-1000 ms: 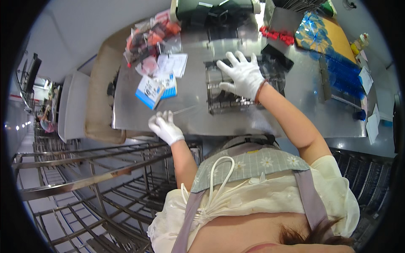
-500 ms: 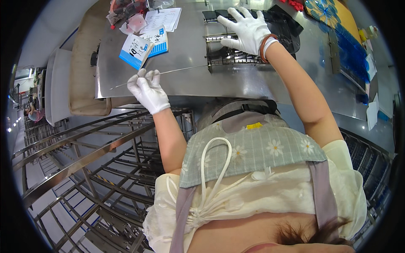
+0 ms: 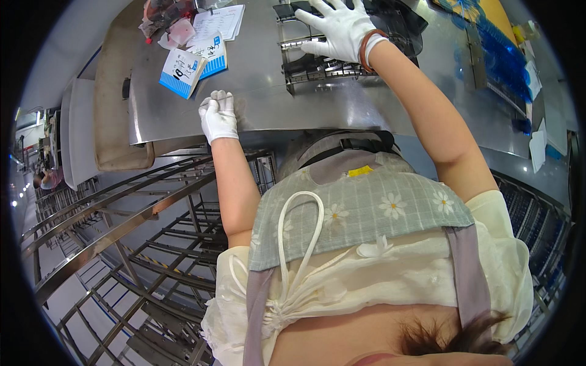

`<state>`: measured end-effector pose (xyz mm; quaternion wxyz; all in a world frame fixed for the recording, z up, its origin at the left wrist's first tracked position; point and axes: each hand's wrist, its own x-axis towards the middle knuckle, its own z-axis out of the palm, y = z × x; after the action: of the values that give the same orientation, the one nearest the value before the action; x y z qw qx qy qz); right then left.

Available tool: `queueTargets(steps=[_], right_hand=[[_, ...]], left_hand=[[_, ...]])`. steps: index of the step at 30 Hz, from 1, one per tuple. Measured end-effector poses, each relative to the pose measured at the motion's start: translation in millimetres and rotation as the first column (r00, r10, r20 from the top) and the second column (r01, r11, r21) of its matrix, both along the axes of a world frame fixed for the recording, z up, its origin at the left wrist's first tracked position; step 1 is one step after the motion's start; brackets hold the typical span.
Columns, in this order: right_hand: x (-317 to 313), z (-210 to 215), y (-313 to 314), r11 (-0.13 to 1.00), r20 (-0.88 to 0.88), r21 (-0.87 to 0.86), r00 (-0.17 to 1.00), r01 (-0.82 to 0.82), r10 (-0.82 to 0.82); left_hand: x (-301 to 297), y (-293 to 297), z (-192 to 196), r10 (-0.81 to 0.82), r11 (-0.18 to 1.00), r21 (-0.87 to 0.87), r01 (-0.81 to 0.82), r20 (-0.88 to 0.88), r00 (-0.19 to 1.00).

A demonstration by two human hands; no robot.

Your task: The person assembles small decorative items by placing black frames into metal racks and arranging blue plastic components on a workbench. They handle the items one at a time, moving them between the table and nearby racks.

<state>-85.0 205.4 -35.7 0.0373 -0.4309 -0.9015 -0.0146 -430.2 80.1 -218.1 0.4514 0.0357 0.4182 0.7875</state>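
My left hand, in a white glove, is over the front part of the steel table, its fingers curled closed. A thin metal rod runs from it toward the rack; motion leaves the rod faint. Farther off to the right, my right hand, also gloved, lies with spread fingers on top of a metal wire rack. Dark, glossy curved plates sit in and beside that rack. Part of the rack is hidden under the right hand.
Blue-and-white booklets and paper sheets lie at the back left, beside a reddish plastic bag. Blue film-like sheets stand at the right. Metal rack frames stand below the table at the left.
The view has shifted slightly. My left hand has moved right along the table, its fingers curling tighter, and the rod has become blurred. My right hand stays spread on the rack.
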Motion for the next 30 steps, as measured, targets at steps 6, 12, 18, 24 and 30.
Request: queueTargets(steps=[6,12,18,24,30], right_hand=[[1,-2,0,1.0,-0.013,-0.011,1.0,-0.002,0.002],[8,-1,7,0.999,-0.011,-0.025,0.999,-0.039,0.039],[30,7,17,0.997,-0.089,0.017,0.994,0.071,-0.069],[26,3,10,0.996,-0.02,-0.056,0.998,0.062,-0.063],[31,5,7,0.994,-0.077,-0.092,0.995,0.063,-0.07]], left_hand=[[64,3,2,-0.215,0.974,-0.073,0.216,0.022,0.976],[104,3,0,-0.241,0.959,-0.15,0.242,0.022,0.97],[38,-6,-5,-0.077,0.997,0.034,0.073,0.116,0.99],[27,5,-16,0.08,0.987,-0.141,-0.077,0.012,0.997],[100,4,4,-0.209,0.964,-0.156,0.216,0.064,0.976]])
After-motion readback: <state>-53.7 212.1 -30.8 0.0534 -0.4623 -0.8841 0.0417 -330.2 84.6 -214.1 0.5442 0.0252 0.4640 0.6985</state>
